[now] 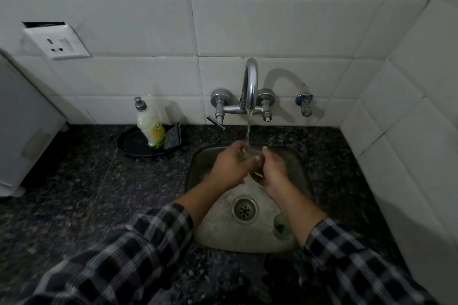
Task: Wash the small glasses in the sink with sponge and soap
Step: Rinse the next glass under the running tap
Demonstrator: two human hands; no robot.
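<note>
A small clear glass (251, 155), smooth and round, sits between the fingers of both hands, above the far half of the sink. The left hand (229, 164) curls its fingers round the glass's left wall; the right hand (273, 171) wraps the right wall, thumb tip up at the rim. A thin stream of water (248, 129) falls into the glass just beyond the left fingertips, from the curved chrome faucet (250, 82) on the wall.

Below the wrists lies the square, dull steel sink (218, 233) with its round perforated drain (244, 209). A second glass (280, 225), with something green inside, stands under the right forearm. Both forearms wear checked sleeves (158, 233).

Well to the left of the left fingers, a round black plate (131, 143) on the speckled dark stone counter (81, 181) holds a plastic soap bottle (150, 126) and a coarse dark scrubber (173, 136). White glossy tiles (272, 20) cover the wall.
</note>
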